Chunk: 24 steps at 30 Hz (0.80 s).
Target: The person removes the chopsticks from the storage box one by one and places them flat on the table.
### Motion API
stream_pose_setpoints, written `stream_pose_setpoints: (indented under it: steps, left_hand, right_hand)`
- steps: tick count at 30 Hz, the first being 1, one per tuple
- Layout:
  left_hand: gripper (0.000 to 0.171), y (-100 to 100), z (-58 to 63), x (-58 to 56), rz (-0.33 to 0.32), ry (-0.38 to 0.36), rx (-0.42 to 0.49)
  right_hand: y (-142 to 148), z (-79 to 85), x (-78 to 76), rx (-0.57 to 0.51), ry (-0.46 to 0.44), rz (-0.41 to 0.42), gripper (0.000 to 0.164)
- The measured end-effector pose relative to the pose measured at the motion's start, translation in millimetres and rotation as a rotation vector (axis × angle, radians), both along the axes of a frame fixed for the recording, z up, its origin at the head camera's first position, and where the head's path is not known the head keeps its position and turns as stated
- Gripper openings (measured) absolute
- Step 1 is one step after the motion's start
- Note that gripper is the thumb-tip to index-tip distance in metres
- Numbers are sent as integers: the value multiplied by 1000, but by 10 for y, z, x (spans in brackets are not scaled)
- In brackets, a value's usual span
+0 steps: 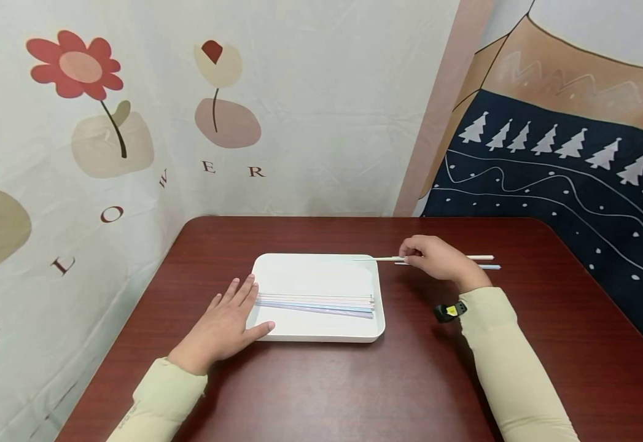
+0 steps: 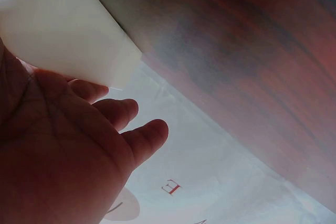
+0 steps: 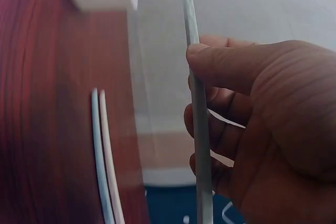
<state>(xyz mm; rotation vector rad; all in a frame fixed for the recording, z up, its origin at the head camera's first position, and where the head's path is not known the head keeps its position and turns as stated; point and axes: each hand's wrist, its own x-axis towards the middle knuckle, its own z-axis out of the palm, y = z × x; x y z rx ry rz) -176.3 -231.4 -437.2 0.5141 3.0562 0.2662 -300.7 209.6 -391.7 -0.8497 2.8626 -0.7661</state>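
Note:
A white tray [image 1: 315, 275] lies on the table with several pastel chopsticks [image 1: 321, 305] side by side in its front half. My left hand [image 1: 224, 325] touches the tray's left edge, fingers spread and mostly straight; the left wrist view has its fingers beside the pale tray wall [image 2: 79, 35]. Over the tray's right back corner, my right hand [image 1: 437, 258] pinches a pale green chopstick [image 3: 201, 140] between thumb and fingers, its thin end reaching over the rim. Below that hand, a blue chopstick [image 1: 489, 267] and a pinkish-white chopstick [image 1: 480, 257] lie on the table.
The dark red wooden table [image 1: 343, 393] has its back edge against a white curtain [image 1: 327, 123] printed with flowers and letters. On the right hangs a navy cloth [image 1: 520, 178] with white trees. A black band with a yellow mark [image 1: 451, 310] is on the right wrist.

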Motion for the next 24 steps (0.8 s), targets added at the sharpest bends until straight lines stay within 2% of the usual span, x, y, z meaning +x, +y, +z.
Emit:
stream_pose_setpoints:
  steps: [6,14,24]
  left_hand:
    - [98,1,5,5,0,4,2]
    - [99,12,-23,-15,-3,0,5]
    - [98,3,-20,2,-1,6,-5]
  right_hand:
    - [257,-49,-3,-28,-17,-39,11]
    - [613,-233,-35,-11,-33,-84,11]
    - [824,-416,-39,15,-83,-149,9]
